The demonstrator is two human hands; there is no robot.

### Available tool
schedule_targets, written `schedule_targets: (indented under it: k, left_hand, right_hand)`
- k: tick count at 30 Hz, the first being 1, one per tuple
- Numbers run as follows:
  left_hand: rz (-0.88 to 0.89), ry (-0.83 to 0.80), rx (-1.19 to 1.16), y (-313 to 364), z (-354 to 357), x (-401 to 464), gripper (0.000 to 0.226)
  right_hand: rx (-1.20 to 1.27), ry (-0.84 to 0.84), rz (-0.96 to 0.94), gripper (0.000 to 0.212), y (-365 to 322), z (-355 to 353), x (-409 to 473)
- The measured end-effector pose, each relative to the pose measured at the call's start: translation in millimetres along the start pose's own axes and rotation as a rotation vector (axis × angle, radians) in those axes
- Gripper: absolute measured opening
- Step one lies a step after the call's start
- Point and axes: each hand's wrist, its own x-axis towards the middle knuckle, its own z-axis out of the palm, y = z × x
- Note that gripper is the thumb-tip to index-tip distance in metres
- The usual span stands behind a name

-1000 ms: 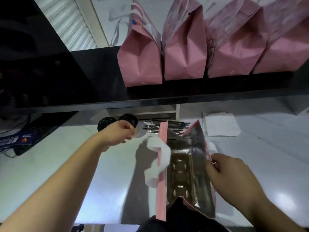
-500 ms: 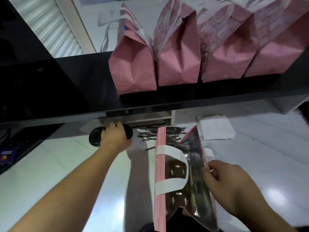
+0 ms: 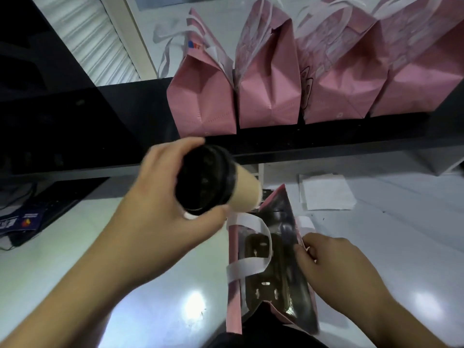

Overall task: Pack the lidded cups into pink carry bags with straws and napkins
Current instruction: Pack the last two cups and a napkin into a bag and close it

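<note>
My left hand (image 3: pixel 160 197) grips a tan paper cup (image 3: pixel 243 194) with a black lid (image 3: pixel 204 179), tilted and raised above the counter, just left of and above the open bag's mouth. The open pink carry bag (image 3: pixel 233 297) stands on the white counter near me, its foil lining and white handle (image 3: pixel 251 247) showing. My right hand (image 3: pixel 334 267) pinches the bag's right edge, holding the mouth open. A stack of white napkins (image 3: pixel 326 192) lies on the counter behind the bag. Straws are hidden behind the cup.
Several pink carry bags (image 3: pixel 268 84) with white handles stand in a row on a black shelf (image 3: pixel 326 141) above the counter. A dark keyboard-like object and a printed card (image 3: pixel 27 219) lie at the far left of the white counter (image 3: pixel 75 247).
My left hand took hold of a lidded cup at the back of the counter and lifted it up toward the bag's mouth. My right hand stayed on the bag's edge.
</note>
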Motion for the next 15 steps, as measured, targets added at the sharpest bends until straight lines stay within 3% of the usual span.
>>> schedule_targets:
  k: [5,11,15]
  left_hand:
    - [0.126,-0.335,0.159,29.8,45.5,14.8,0.087]
    - [0.221,-0.546,0.445,16.9,111.3,17.1,0.089]
    - [0.241,-0.645,0.595,8.6,149.3,19.8,0.078]
  right_hand:
    - [0.069,-0.048,-0.001,0.041,7.1,-4.7,-1.5]
    - [0.009,-0.025,-0.032,0.038,15.1,-8.9,-3.1]
    - [-0.017,-0.029,-0.029,0.035,16.1,-11.2,-2.3]
